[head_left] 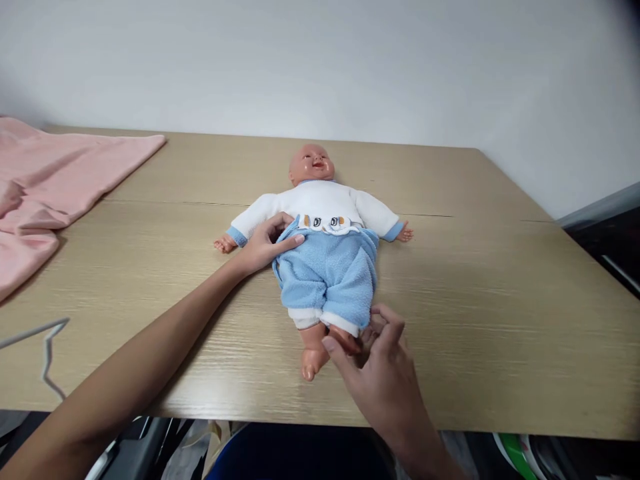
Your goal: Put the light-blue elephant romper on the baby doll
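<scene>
A baby doll (314,163) lies on its back on the wooden table, its head toward the wall. It wears a white top (325,199) with blue cuffs and fuzzy light-blue trousers (330,263) with white cuffs; an animal-face pattern shows at the waist. My left hand (267,245) grips the side of the waistband, thumb on the front and the other fingers partly hidden by the doll's side. Around the doll's foot (346,339) nearest the right trouser cuff, my right hand (383,363) is curled, thumb on one side and fingers on the other. The other foot (314,353) lies bare.
Pink cloth (65,180) lies crumpled on the table's left. A bent light-grey wire piece (47,340) sits near the front left edge. The wooden table (500,300) meets a pale wall (320,67) behind. A dark object (605,233) stands beyond the right edge.
</scene>
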`<state>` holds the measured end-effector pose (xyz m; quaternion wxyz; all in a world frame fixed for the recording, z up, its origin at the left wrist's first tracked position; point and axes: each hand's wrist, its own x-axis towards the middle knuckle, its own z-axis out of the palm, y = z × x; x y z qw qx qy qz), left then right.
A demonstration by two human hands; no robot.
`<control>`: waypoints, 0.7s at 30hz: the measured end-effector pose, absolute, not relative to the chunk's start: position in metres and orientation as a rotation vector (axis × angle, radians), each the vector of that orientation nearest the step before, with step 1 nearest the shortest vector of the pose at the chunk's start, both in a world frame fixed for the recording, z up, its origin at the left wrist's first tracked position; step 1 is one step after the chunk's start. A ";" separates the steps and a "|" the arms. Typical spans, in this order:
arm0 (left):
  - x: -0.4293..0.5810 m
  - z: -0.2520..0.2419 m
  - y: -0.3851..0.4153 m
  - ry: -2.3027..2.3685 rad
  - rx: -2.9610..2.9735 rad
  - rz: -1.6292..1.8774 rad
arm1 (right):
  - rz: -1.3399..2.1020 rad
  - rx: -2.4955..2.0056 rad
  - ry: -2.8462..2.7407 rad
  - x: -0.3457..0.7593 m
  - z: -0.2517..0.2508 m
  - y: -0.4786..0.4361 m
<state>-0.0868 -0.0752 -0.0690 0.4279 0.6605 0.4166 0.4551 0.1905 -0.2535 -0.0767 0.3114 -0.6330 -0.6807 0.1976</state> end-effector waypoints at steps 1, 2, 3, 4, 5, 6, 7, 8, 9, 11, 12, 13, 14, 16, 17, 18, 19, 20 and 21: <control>-0.087 -0.069 -0.076 1.042 1.651 1.133 | 0.554 -1.651 -1.752 0.186 -0.078 -0.251; -0.087 -0.069 -0.076 1.039 1.651 1.130 | 0.588 -1.633 -1.716 0.183 -0.079 -0.249; -0.087 -0.069 -0.077 1.036 1.650 1.129 | 0.611 -1.618 -1.688 0.181 -0.079 -0.247; -0.086 -0.068 -0.077 1.033 1.649 1.130 | 0.616 -1.611 -1.673 0.181 -0.078 -0.246; -0.086 -0.068 -0.077 1.030 1.646 1.129 | 0.607 -1.614 -1.666 0.183 -0.078 -0.246; -0.085 -0.068 -0.077 1.026 1.640 1.129 | 0.592 -1.627 -1.670 0.185 -0.079 -0.247; -0.085 -0.067 -0.077 1.023 1.635 1.128 | 0.565 -1.649 -1.670 0.189 -0.080 -0.250; -0.085 -0.067 -0.077 1.020 1.631 1.128 | 0.525 -1.677 -1.665 0.194 -0.081 -0.253; -0.085 -0.068 -0.076 1.019 1.629 1.130 | 0.479 -1.709 -1.660 0.200 -0.083 -0.257; -0.086 -0.069 -0.075 1.020 1.638 1.140 | 0.357 -1.785 -1.658 0.214 -0.086 -0.266; -0.086 -0.070 -0.075 1.023 1.646 1.142 | 0.284 -1.807 -1.675 0.221 -0.086 -0.270; -0.087 -0.071 -0.074 1.026 1.652 1.141 | 0.206 -1.800 -1.710 0.228 -0.086 -0.273; -0.088 -0.072 -0.074 1.028 1.657 1.137 | 0.131 -1.762 -1.759 0.234 -0.086 -0.275; -0.089 -0.074 -0.073 1.031 1.660 1.124 | 0.027 -1.627 -1.851 0.242 -0.084 -0.276; -0.090 -0.074 -0.073 1.032 1.661 1.120 | 0.003 -1.565 -1.881 0.244 -0.083 -0.276; -0.090 -0.074 -0.073 1.034 1.663 1.119 | -0.006 -1.534 -1.892 0.244 -0.083 -0.275; -0.090 -0.074 -0.074 1.038 1.667 1.118 | 0.000 -1.530 -1.888 0.243 -0.083 -0.275; -0.089 -0.073 -0.074 1.043 1.671 1.119 | 0.019 -1.544 -1.878 0.242 -0.083 -0.275; -0.089 -0.072 -0.075 1.047 1.677 1.119 | 0.041 -1.560 -1.863 0.241 -0.084 -0.275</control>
